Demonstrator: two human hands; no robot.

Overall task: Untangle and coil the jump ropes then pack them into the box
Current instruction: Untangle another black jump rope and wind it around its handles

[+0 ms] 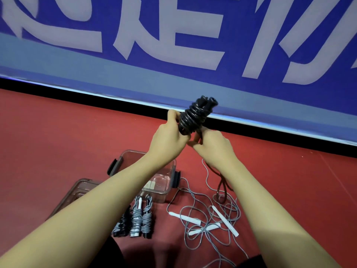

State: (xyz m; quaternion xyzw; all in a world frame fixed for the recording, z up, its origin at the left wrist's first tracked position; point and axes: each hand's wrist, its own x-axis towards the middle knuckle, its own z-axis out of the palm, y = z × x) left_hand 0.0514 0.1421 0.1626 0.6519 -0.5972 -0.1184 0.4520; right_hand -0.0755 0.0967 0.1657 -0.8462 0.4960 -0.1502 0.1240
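Two bare hands meet above a red floor [58,132], raised before a blue banner [251,97]. The left hand [168,140] curls its fingers round a black jump rope wound in tight coils about its paired handles [195,115]; the right hand [212,142] pinches the loose strand leaving the bundle's lower end, its fingertips largely hidden behind the left hand. That strand hangs behind the right forearm as a dark loop [222,188] reaching the floor.

The banner carries large pale characters, cut off at the frame's top and not legible as words. A small pale label inside the clear plastic box [166,171] is too small to read.

The left forearm crosses the box, hiding much of its interior; dark latches sit on its two ends. Its clear lid [77,192] lies just beside it on the left, partly covered by the same arm. Three coiled rope bundles [135,219], dark and grey, lie side by side near the box. A tangle of grey ropes with white handles [212,221] spreads to the right, one strand running off the lower edge.
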